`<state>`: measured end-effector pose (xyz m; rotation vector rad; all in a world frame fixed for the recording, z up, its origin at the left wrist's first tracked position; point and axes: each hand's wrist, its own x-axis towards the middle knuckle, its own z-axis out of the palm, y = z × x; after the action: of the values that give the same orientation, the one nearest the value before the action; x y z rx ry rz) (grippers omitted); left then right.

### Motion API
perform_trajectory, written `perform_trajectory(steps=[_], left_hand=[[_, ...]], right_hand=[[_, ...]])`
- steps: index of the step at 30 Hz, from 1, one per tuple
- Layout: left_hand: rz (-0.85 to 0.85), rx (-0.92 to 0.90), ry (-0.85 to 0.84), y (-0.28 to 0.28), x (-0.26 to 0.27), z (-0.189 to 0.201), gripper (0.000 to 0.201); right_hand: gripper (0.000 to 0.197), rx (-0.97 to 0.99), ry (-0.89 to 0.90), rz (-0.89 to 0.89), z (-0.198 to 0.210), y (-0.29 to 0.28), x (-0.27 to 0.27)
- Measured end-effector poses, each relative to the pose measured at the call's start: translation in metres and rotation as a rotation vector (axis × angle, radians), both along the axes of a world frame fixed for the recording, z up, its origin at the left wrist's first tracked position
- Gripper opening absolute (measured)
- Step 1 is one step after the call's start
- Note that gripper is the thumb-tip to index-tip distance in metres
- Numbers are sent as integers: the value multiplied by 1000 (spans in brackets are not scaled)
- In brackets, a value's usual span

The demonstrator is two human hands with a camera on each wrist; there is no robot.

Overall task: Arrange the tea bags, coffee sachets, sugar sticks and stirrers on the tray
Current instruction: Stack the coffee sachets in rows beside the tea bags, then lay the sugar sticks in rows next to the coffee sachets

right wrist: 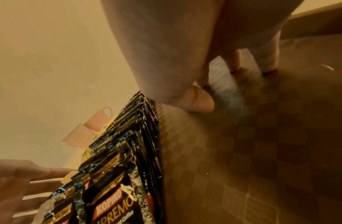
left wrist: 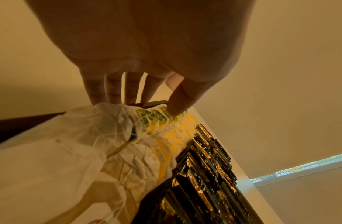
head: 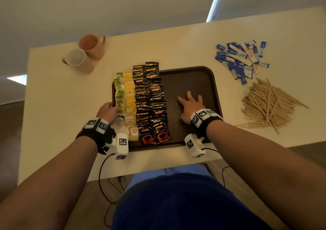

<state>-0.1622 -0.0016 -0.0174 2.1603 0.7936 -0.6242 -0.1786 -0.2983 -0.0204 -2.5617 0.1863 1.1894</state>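
A brown tray (head: 194,81) lies in the middle of the table. Along its left side run two rows of tea bags (head: 123,95), green-labelled and yellow-labelled, and beside them two rows of black coffee sachets (head: 150,102). My left hand (head: 114,109) is at the tray's left edge, fingers straight and thumb touching the green tea bags (left wrist: 162,121). My right hand (head: 188,100) rests flat, fingers spread, on the bare tray floor (right wrist: 262,151) right of the sachets (right wrist: 118,166). Blue and white sugar sticks (head: 241,60) and wooden stirrers (head: 268,104) lie on the table to the right.
Two mugs (head: 88,53), one pink and one pale, lie on their sides at the table's back left. The table's near edge runs just below the tray. Cables hang from my wrist cameras in front of the table.
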Motion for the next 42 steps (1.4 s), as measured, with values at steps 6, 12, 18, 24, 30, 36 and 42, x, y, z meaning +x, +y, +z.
perform_trajectory(steps=[6, 12, 18, 24, 30, 36, 42], left_hand=[[-44, 15, -1, 2, -5, 0, 52], [-210, 153, 77, 3, 7, 19, 31], [-342, 59, -279, -34, 34, 62, 36], [-645, -185, -143, -108, 43, 55, 13], [-669, -183, 43, -178, 49, 37, 16], [-581, -185, 38, -218, 62, 23, 13], [-552, -187, 26, -240, 69, 15, 13]], right_hand=[[84, 1, 19, -5, -3, -4, 0], [81, 12, 39, -33, -2, -4, 5], [50, 109, -233, -196, 12, -24, 5], [24, 78, -389, -363, 23, -92, 26], [45, -50, -419, -287, 4, -180, 81], [131, -255, -308, -135, -7, -237, 141], [106, -214, -207, -85, -27, -245, 161]])
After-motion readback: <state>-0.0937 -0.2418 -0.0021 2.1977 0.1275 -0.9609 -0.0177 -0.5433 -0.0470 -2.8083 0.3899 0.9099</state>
